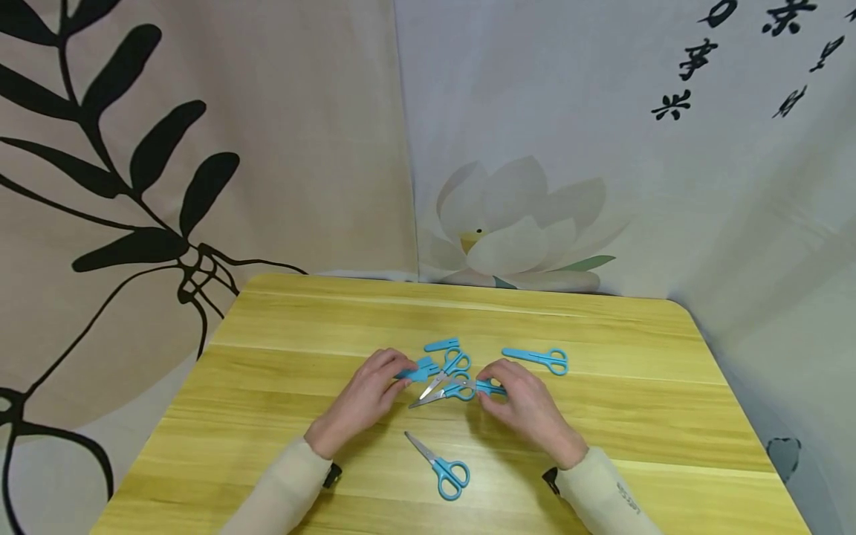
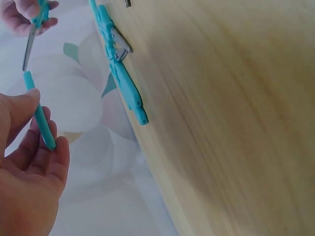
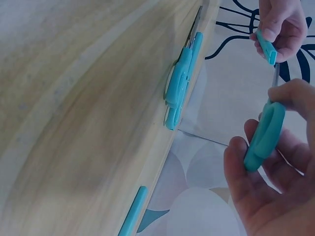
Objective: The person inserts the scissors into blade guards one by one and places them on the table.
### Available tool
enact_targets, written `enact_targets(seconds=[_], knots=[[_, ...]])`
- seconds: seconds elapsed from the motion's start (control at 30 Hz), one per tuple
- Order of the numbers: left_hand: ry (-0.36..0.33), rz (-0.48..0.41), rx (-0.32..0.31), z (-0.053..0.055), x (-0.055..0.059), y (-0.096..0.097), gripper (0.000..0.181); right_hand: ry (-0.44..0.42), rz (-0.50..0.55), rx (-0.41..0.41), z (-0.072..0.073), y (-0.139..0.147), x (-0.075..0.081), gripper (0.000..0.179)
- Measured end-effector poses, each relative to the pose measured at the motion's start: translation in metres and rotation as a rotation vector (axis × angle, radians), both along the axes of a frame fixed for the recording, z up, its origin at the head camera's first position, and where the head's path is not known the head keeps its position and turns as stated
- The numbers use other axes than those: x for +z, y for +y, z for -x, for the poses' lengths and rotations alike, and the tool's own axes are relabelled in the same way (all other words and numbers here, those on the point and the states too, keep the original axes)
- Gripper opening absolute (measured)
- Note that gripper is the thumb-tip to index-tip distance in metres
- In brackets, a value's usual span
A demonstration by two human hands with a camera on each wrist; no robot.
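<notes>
My left hand (image 1: pixel 364 394) pinches a blue blade cover (image 2: pixel 42 118) between thumb and fingers. In my right hand (image 1: pixel 528 405) is a pair of scissors (image 3: pixel 266 135), gripped by its blue handle. Its blade points at the cover's mouth; in the left wrist view the tip stands right at that end, and I cannot tell whether it touches. Beneath, two bare-bladed scissors overlap on the table, the upper scissors (image 1: pixel 457 360) crossing near the lower scissors (image 1: pixel 435 397). Another blue cover (image 1: pixel 441 345) lies behind them, with more blue cover pieces (image 1: pixel 426 366) by my left fingertips.
Scissors with a covered blade (image 1: pixel 535 358) lie to the right, behind my right hand. One bare-bladed pair of scissors (image 1: pixel 443 469) lies nearer me, between my forearms. All rest on a wooden table (image 1: pixel 301 319), whose far edge meets a printed curtain (image 1: pixel 321 148).
</notes>
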State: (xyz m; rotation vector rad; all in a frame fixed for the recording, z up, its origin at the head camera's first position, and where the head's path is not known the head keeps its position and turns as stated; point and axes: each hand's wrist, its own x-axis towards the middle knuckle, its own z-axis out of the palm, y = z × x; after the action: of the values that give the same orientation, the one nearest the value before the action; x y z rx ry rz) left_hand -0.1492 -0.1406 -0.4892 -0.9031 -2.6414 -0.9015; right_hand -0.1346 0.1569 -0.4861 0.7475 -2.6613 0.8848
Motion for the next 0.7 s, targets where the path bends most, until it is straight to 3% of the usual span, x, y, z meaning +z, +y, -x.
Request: enact_targets(seconds=[0.23, 0.7], knots=[[0.005, -0.021, -0.023, -0.0033, -0.006, 0.0009, 0.02, 0.016, -0.031, 0.002, -0.0003, -0.0036, -0.0026, 0.021], [-0.034, -0.015, -0.003, -0.0083, -0.0077, 0.0041, 0.02, 0.086, -0.1, 0.018, -0.0008, -0.008, -0.0046, 0.024]])
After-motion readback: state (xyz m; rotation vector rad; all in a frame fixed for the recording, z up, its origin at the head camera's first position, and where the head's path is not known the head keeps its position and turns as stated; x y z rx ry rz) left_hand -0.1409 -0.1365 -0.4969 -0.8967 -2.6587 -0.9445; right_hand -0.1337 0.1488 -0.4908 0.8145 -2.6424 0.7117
